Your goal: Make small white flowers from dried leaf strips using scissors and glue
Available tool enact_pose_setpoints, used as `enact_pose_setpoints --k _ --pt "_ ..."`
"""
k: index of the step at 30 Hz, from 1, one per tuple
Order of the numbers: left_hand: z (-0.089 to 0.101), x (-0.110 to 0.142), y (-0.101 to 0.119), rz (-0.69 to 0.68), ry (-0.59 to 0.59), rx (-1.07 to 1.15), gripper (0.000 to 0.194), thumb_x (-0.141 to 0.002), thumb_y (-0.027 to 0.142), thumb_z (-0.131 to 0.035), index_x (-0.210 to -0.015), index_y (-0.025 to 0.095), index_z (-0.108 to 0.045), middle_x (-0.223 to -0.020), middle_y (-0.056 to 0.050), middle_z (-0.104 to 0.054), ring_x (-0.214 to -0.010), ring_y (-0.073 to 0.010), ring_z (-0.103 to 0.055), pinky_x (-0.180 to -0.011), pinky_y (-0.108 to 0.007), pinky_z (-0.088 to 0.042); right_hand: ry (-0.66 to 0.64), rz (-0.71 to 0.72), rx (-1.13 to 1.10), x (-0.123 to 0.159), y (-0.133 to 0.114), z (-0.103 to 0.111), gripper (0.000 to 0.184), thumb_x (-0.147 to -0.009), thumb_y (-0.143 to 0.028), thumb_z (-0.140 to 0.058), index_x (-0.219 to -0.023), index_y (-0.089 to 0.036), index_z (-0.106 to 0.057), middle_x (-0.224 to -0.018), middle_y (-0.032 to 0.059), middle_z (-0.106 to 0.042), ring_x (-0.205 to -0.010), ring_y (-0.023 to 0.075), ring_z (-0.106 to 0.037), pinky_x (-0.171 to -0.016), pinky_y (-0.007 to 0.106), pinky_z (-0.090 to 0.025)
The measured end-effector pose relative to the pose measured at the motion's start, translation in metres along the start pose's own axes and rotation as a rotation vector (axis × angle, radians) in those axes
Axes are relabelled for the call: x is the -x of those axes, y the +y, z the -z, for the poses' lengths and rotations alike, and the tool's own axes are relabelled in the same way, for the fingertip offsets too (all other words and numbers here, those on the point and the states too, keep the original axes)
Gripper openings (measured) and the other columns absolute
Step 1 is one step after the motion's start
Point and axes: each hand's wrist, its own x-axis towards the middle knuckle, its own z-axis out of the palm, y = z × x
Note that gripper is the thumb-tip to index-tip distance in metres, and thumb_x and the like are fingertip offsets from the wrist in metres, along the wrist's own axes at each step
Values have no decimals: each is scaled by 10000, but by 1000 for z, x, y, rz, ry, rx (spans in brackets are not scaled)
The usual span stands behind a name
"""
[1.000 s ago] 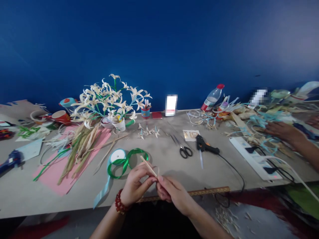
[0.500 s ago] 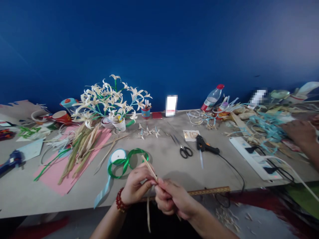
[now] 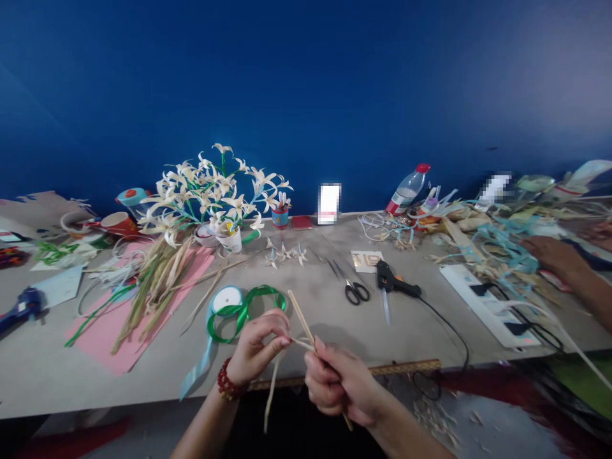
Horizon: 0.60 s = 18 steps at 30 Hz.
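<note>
My right hand (image 3: 339, 382) is closed in a fist around a thin wooden stick (image 3: 301, 313), which slants up to the left above the table's front edge. My left hand (image 3: 258, 349), with a red bead bracelet at the wrist, pinches a pale straw strip (image 3: 273, 389) at the stick; the strip's loose end hangs down below the hands. Just behind my left hand lie a spool of green ribbon (image 3: 226, 299) and its green loops (image 3: 258, 299).
Scissors (image 3: 354, 288) and a black glue gun (image 3: 394, 280) with its cord lie mid-table. Dried leaves on pink paper (image 3: 102, 331) and a straw-flower bouquet (image 3: 210, 191) are at left. Another person's hand (image 3: 554, 255) works among blue strips at right, near a power strip (image 3: 488, 306).
My right hand moved down and right with the stick, whose tip now tilts higher. The straw strip has been drawn out and hangs longer. The other person's hand shifted at the right.
</note>
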Motion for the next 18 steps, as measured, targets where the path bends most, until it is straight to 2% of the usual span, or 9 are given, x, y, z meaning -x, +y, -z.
enact_pose_setpoints --k 7,12,15,18 --pt "-3 3 -1 51 37 37 144 -916 242 -585 -799 162 -609 -729 -36 -603 -770 -188 -595 -741 -353 -490 88 63 94 -2 0 4 521 -895 -664 -439 -661 -199 -429 -469 -106 -302 -396 52 -112 -371 185 -84" --pt "-6 3 3 49 53 -19 119 -908 228 -597 -809 165 -618 -728 -34 -623 -751 -175 -598 -707 -307 -491 375 178 617 -3 8 3 434 -960 -522 -440 -691 -184 -484 -582 -49 -401 -506 89 -308 -459 215 -243" --pt "-7 0 6 32 63 -108 102 -901 213 -605 -817 165 -638 -752 -49 -666 -781 -185 -627 -725 -300 -497 435 238 837 -5 10 -2 431 -989 -512 -385 -725 -189 -494 -646 -34 -430 -581 109 -378 -550 234 -320" --pt "-5 0 6 25 70 -163 97 -896 201 -608 -809 171 -640 -758 -51 -680 -800 -193 -638 -748 -307 -500 453 273 913 -5 10 -3 444 -1007 -497 -342 -708 -195 -468 -665 -30 -430 -605 115 -393 -578 243 -328"
